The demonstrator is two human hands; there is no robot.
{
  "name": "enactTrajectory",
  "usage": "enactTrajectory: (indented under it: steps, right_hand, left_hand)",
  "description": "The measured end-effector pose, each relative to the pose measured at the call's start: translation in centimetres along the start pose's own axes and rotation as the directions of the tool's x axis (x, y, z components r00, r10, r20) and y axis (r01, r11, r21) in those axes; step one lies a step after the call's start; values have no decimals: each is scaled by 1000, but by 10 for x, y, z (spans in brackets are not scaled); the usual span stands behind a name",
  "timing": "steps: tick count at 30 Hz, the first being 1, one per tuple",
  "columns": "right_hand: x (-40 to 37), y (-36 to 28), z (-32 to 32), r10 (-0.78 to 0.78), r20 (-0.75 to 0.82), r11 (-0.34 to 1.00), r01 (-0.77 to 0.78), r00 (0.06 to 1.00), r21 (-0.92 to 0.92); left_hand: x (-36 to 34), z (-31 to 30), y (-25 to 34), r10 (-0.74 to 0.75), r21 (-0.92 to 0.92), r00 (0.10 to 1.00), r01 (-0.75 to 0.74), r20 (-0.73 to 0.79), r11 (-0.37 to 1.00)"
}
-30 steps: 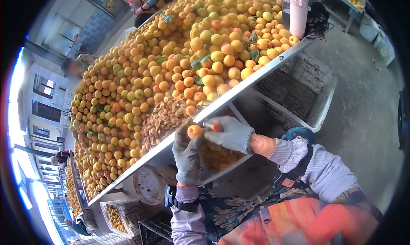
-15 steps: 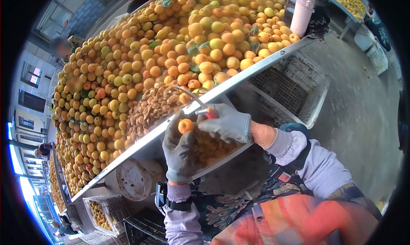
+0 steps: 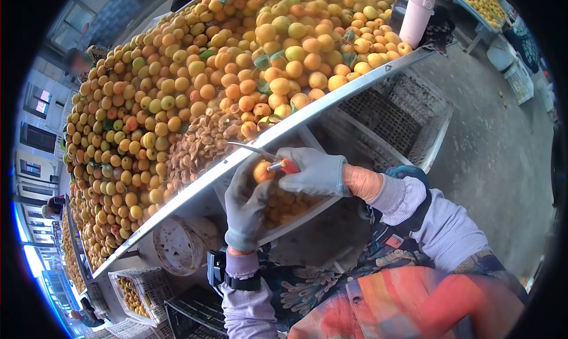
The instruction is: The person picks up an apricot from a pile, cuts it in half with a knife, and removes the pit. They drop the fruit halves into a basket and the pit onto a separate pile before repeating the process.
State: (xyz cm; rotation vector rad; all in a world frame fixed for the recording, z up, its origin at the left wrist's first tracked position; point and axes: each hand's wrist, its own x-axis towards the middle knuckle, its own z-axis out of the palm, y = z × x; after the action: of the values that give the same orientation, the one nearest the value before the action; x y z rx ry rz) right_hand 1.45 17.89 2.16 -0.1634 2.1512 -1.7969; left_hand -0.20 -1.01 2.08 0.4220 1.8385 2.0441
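Note:
My left hand point(image 3: 245, 206), in a grey glove, holds an orange apricot-like fruit point(image 3: 263, 171) between thumb and fingers, just off the table's front edge. My right hand point(image 3: 313, 171), gloved too, is closed around the red handle point(image 3: 289, 166) of a tool with a curved metal blade point(image 3: 251, 148). A short metal part of that tool touches the fruit's right side. The blade points up and left, over the table's metal rim point(image 3: 331, 99). Behind it lie a heap of brown pieces point(image 3: 204, 141) and a large pile of orange and yellow fruits point(image 3: 177, 87).
Below the hands is a crate point(image 3: 307, 218) holding fruit. Another white crate point(image 3: 435, 141) is under the table at right. A pink bottle point(image 3: 416, 18) stands at the table's right corner. A stained bucket point(image 3: 177, 244) and a fruit crate point(image 3: 155, 291) are lower left. A person point(image 3: 80, 61) is behind the pile.
The tool's short metal part has come against the fruit, and the fruit has turned in my left hand. The whole view has shifted slightly.

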Motion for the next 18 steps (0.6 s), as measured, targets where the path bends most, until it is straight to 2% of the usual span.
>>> enactTrajectory:
  steps: [5, 7, 11, 13, 14, 16, 18]
  right_hand:
    - [-2, 3, -1, -18, 18, 999, 19, 1000, -30]
    - [-3, 2, 1, -52, -15, 992, 50, 999, -119]
    - [3, 20, 5, -26, 28, 995, 28, 999, -93]
    - [2, 21, 7, -109, -68, 975, 93, 992, -203]
    - [1, 22, 9, -106, -67, 975, 90, 992, -201]
    - [1, 26, 12, -104, -143, 957, 59, 984, -285]
    - [3, 32, 13, -118, -154, 949, 66, 981, -309]
  left_hand:
    - [1, -3, -4, -41, 32, 999, 40, 10, 999]
    - [1, -6, -6, -97, 24, 995, 96, 34, 995]
    - [1, 0, -7, -97, 73, 995, 95, 24, 993]
    - [-1, 1, -9, -72, 11, 997, 72, 33, 997]
    - [-2, 2, -10, -76, 10, 997, 75, 31, 997]
    - [-3, 4, -10, -91, 112, 995, 88, 29, 990]
    - [-2, 6, -10, -114, 114, 993, 109, 38, 987]
